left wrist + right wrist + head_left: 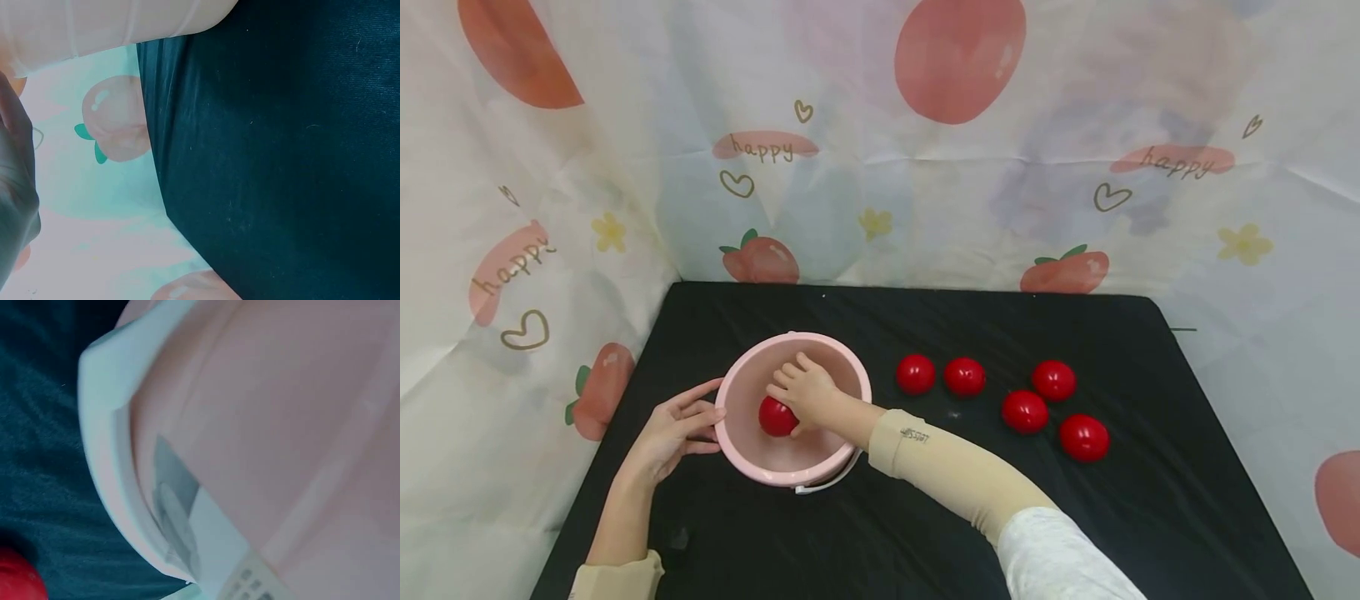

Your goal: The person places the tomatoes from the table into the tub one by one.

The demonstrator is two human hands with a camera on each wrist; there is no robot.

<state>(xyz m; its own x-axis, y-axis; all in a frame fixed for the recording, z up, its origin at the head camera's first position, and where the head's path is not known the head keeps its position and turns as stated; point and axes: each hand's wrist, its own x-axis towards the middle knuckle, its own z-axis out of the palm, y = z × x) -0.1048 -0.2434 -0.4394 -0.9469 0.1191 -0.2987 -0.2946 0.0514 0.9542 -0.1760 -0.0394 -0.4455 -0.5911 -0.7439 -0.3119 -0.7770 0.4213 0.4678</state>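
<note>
A pink bucket (737,433) stands on the black-covered table, its mouth up. My right hand (808,396) reaches inside with spread fingers, over and beside a red ball (775,418). The ball's right part is hidden by that hand. At the bucket's left side my left hand (670,433) touches the rim and outer wall, its fingers fairly straight. The left wrist view shows part of the left hand (15,187) below the bucket wall (106,25). In the right wrist view the bucket wall (294,412) and its white handle (103,444) fill much of the picture; the right hand's fingers are not visible there.
Several red balls lie on the table right of the bucket: two side by side (915,374) and a group of three (1025,412) farther right. A patterned curtain (865,192) rises behind and at the sides of the table.
</note>
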